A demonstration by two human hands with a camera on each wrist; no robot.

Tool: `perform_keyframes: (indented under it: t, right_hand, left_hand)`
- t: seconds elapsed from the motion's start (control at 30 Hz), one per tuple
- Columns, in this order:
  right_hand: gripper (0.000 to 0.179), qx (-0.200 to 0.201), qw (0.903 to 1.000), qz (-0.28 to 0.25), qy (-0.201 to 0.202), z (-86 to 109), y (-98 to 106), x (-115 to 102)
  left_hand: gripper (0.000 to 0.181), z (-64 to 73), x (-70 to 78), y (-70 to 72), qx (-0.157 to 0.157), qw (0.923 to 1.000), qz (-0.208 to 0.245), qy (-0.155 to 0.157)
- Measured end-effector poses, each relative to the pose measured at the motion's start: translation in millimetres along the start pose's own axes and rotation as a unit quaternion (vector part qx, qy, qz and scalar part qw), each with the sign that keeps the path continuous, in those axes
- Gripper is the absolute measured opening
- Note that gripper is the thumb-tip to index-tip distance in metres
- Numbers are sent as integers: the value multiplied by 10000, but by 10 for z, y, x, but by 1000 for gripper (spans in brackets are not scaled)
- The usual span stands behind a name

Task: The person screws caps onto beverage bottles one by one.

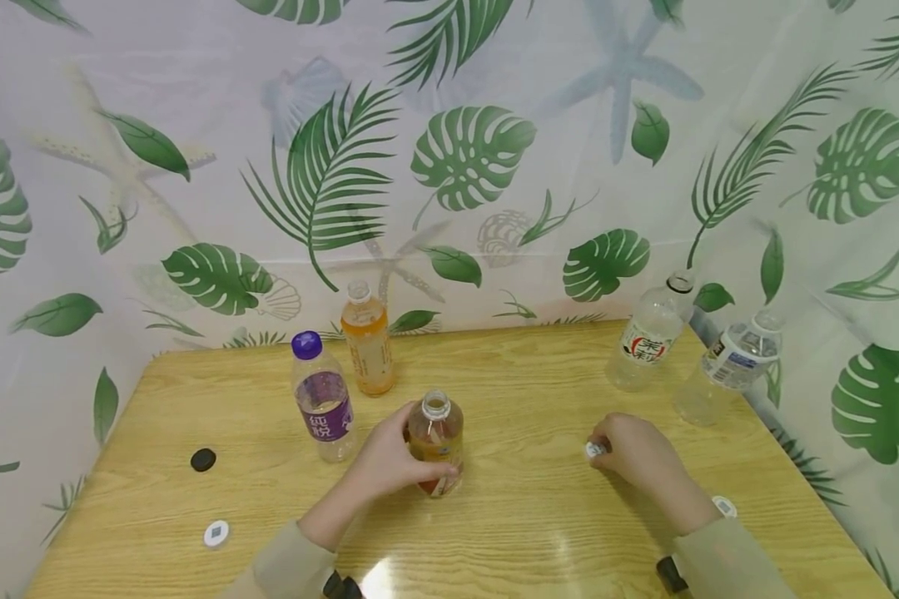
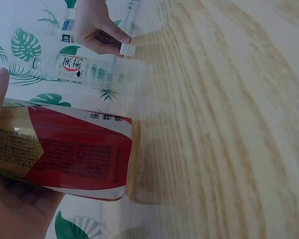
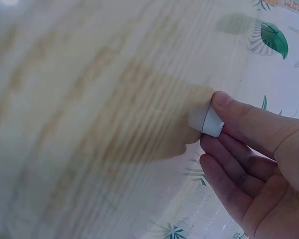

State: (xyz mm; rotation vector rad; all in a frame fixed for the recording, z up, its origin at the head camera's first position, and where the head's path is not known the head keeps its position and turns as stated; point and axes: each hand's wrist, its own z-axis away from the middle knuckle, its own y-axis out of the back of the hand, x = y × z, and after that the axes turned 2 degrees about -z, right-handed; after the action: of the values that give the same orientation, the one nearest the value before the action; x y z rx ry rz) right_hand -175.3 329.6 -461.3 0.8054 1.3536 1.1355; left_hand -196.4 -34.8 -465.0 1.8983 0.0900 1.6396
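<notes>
Between the fingers of the right hand (image 1: 639, 452), a white cap (image 3: 213, 123) was pinched at the bench (image 1: 524, 524); by the left hand's (image 1: 388, 457) fingers, an uncapped bottle (image 1: 440, 434) was held upright, near a purple-capped bottle (image 1: 324, 408). Cap pick-up was judged the step in hand, a firm pinch and a lift being seemingly called for next.

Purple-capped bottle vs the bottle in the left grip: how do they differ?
- Top: the purple-capped bottle wears its purple cap; the held bottle has an uncapped neck.
- Label: the purple-capped bottle's is mainly purple; the held bottle's shows red and gold in the left wrist view.
- Contact: the purple-capped bottle stands unheld; the held bottle is in the left grip.

Shared: both are upright and labelled.
</notes>
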Motion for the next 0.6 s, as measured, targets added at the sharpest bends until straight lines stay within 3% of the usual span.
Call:
perform_keyframes:
  t: [0.17, 0.6]
  right_hand:
    - [11, -38, 10000, 25, -9, -10, -5, -10]
    - [8, 41, 9987, 451, 238, -46, 57, -42]
  left_hand:
    - [83, 0, -8, -4, 116, 9999, -16, 45]
    - [69, -19, -10, -33, 188, 9992, -167, -324]
